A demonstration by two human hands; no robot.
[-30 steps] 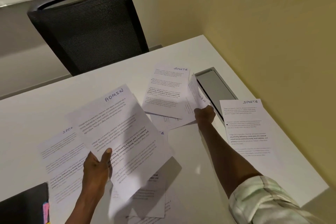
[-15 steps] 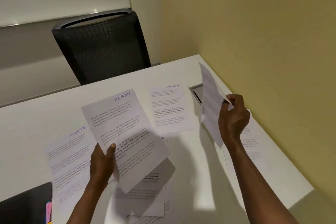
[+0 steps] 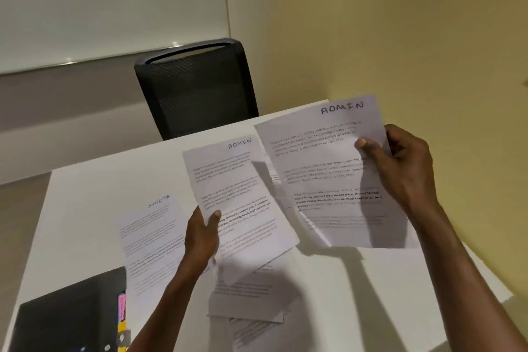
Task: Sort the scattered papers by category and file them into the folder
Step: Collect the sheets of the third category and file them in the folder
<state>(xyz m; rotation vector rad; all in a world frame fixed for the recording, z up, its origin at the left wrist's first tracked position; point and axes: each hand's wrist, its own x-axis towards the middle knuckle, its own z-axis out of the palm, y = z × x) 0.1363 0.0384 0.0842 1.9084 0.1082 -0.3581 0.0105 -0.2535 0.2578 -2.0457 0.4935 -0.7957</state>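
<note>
My left hand (image 3: pixel 201 237) holds a printed sheet headed ADMIN (image 3: pixel 240 197) by its lower left edge, lifted above the white table (image 3: pixel 85 208). My right hand (image 3: pixel 400 168) grips a second ADMIN sheet (image 3: pixel 323 168) at its right edge, held up facing me beside the first. A sheet headed SPORTS (image 3: pixel 151 237) lies flat on the table to the left. More sheets (image 3: pixel 251 306) lie partly stacked beneath my left hand. The black folder (image 3: pixel 68 320) with coloured tabs (image 3: pixel 122 314) sits at the table's near left corner.
A black mesh chair (image 3: pixel 197 88) stands behind the table's far edge. A yellow wall (image 3: pixel 428 37) runs along the table's right side. A whiteboard (image 3: pixel 108 3) hangs on the back wall. Other sheets behind the held papers are hidden.
My right hand has lifted its sheet off the table and turned it face-on, showing the ADMIN heading. The view has tilted upward. My left hand keeps holding its ADMIN sheet.
</note>
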